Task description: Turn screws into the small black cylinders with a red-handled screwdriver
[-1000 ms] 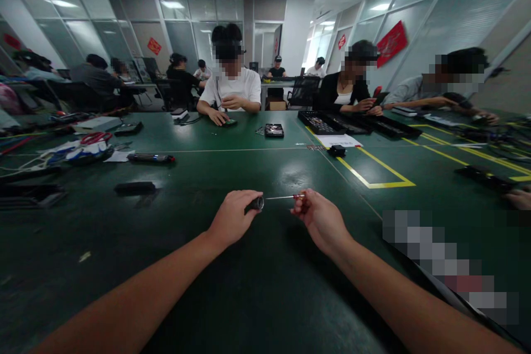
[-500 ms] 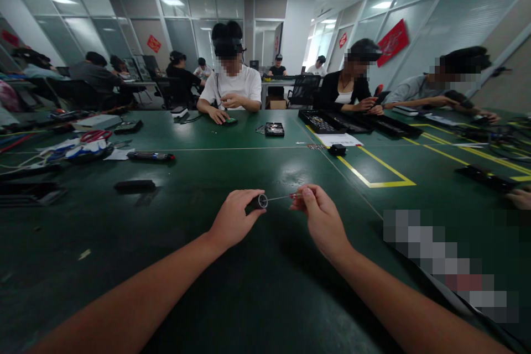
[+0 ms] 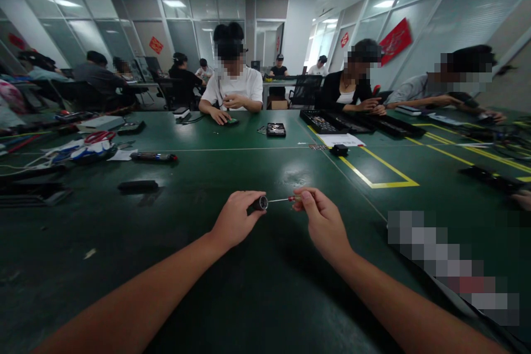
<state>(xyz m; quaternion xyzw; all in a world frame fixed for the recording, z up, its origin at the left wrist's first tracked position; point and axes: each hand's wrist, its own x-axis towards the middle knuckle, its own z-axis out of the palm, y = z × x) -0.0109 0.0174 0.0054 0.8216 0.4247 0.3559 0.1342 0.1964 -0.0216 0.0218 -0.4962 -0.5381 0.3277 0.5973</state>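
Between the thumb and fingers of my left hand (image 3: 235,218) is a short black cylinder (image 3: 260,203), its round end with a pale rim turned to the right. My right hand (image 3: 323,218) is closed round the handle of a screwdriver (image 3: 293,198), red near the shaft. The thin metal shaft points left and its tip reaches the cylinder's round end; whether it sits inside a screw there, I cannot tell. Both hands are above the green table (image 3: 232,310). My fingers hide much of the cylinder's body and most of the handle.
A black bar-shaped part (image 3: 138,186) and a dark electric screwdriver-like tool (image 3: 154,157) lie left, near tangled cables (image 3: 93,146). A small black block (image 3: 339,150) rests by yellow tape (image 3: 394,184). Across the table, people work beside black trays (image 3: 326,121) and an open drive-like box (image 3: 276,129).
The screwdriver's red collar and shaft show more clearly now. Both hands keep nearly the same place, and the whole view has shifted slightly.
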